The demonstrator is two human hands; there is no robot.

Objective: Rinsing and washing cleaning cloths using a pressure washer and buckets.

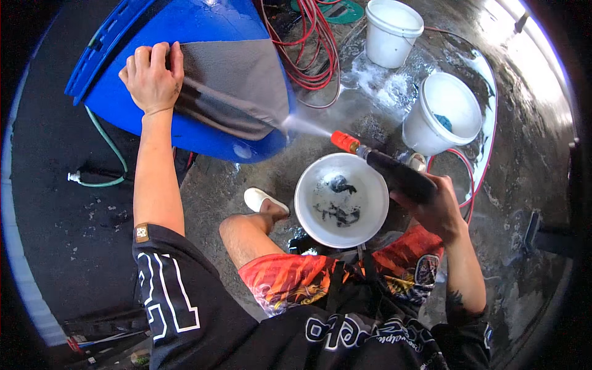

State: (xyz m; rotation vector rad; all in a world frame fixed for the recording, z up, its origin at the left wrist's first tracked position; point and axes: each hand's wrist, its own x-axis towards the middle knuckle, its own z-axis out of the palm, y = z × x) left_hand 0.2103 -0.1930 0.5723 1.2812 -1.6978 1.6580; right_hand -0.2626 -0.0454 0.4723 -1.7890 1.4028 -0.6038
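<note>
My left hand [155, 76] grips the upper left edge of a grey-brown cloth [231, 88], which looks like a car mat or towel and lies with a fold on a large blue plastic surface [203, 21]. My right hand [437, 208] is closed around the black grip of a spray gun [400, 173] with a red nozzle [344, 141]. White spray leaves the nozzle and strikes the cloth's lower right corner. Below the nozzle, between my legs, stands a round white bucket [303, 203] of water with dark matter in it.
Two white buckets [393, 34] [414, 125] stand at the upper right, the nearer holding a blue item. Coiled red hose [319, 69] lies behind the blue surface, and more hose runs along the right. A green hose [108, 138] hangs at the left. The concrete floor [203, 185] is wet with suds.
</note>
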